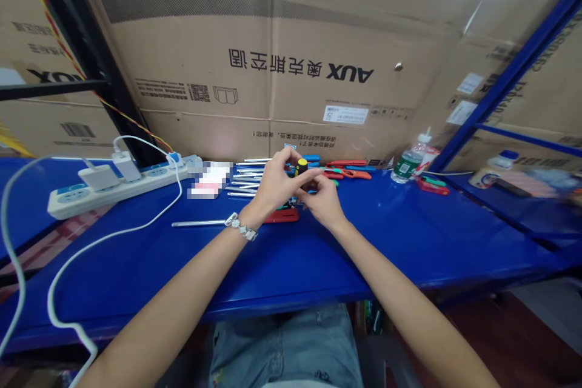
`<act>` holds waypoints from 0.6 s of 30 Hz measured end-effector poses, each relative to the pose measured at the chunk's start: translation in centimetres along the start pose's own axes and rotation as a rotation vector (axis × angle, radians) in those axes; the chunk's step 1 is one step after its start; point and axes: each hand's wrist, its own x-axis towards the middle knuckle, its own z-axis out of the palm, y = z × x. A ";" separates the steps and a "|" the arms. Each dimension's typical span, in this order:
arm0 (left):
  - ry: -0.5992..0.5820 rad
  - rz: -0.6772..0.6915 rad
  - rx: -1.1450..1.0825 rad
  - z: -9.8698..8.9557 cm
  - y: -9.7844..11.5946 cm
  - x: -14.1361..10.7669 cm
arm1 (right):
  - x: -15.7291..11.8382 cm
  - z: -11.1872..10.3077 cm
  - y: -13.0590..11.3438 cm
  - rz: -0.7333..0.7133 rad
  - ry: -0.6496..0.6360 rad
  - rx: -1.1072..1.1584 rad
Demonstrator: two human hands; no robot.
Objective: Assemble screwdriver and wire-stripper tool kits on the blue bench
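Note:
My left hand (274,185), with a bracelet at its wrist, is closed around a screwdriver with a yellow-and-black handle (301,166), its yellow end up. Close against it, my right hand (325,199) has its fingers pinched together just below the handle; what they grip is hidden. Under and behind both hands lie several tools with shiny metal shafts (245,184) pointing left. Some orange and red handles (354,174) show beyond my right hand. Nearer me lies a tool with a red handle (284,216) and a long metal shaft (197,224), partly covered by my left wrist.
A white power strip (150,180) with chargers and a trailing white cable (122,231) occupies the left. Beside it is a blurred-out paper (211,180). At right stand a green-labelled bottle (409,160) and a blue-capped bottle (493,171). A large cardboard box (291,24) backs the blue table (377,236).

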 end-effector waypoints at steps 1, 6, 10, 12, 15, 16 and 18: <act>-0.038 0.012 -0.004 -0.2 0.0 0.0 | 0.0 -0.1 -0.1 0.010 -0.036 0.020; -0.243 0.034 -0.070 -1.8 -0.2 -0.1 | 0.0 -1.1 -1.1 0.052 -0.285 0.075; -0.064 0.022 -0.053 -1.2 -0.5 0.0 | -0.1 -0.3 -0.9 0.027 -0.122 0.020; 0.032 0.009 -0.010 -0.7 -0.4 0.0 | 0.0 0.0 -0.5 0.032 -0.015 0.022; -0.008 0.046 0.042 -0.6 -0.2 -0.1 | 0.3 -0.3 -0.4 0.029 -0.058 0.063; -0.064 0.064 0.035 -0.8 -0.2 -0.2 | 0.4 -0.6 -0.5 0.022 -0.123 0.075; -0.170 0.070 -0.004 -1.3 0.0 -0.3 | 0.5 -1.2 -0.8 0.013 -0.254 0.079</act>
